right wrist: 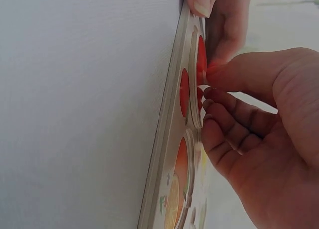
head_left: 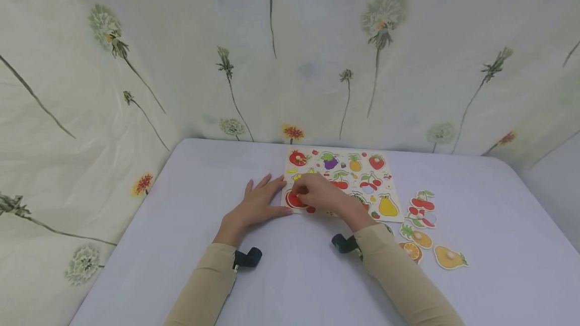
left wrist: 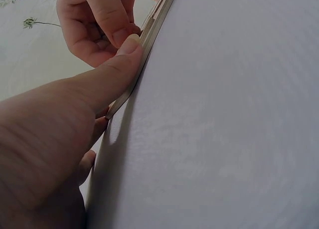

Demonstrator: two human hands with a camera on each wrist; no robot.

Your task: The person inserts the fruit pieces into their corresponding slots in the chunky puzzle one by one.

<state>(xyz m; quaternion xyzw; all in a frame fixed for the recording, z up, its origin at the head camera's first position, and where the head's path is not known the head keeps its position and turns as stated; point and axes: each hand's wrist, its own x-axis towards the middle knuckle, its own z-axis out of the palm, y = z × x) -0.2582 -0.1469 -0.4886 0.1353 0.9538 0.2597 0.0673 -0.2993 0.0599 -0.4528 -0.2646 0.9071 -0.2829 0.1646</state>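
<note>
A fruit puzzle board [head_left: 397, 213] lies flat near the far side of the table. My right hand [head_left: 323, 195] is over its lower left part, thumb and fingertips pinching a red fruit puzzle piece [head_left: 292, 200]. In the right wrist view that red piece [right wrist: 201, 54] sits at its spot on the board, slightly raised; whether it lies fully in its recess I cannot tell. My left hand [head_left: 259, 201] is spread at the board's left corner, its thumb against the board's edge [left wrist: 130, 87] in the left wrist view. The right hand hides part of the board's middle.
Right of the board lie several loose pieces: cherries [head_left: 423, 201], a second red-fruit piece [head_left: 422, 217], a pineapple [head_left: 418, 236], an orange [head_left: 411, 251] and a yellow pear-shaped piece [head_left: 450, 257]. A flowered curtain [head_left: 308, 99] hangs behind the white table [head_left: 290, 275].
</note>
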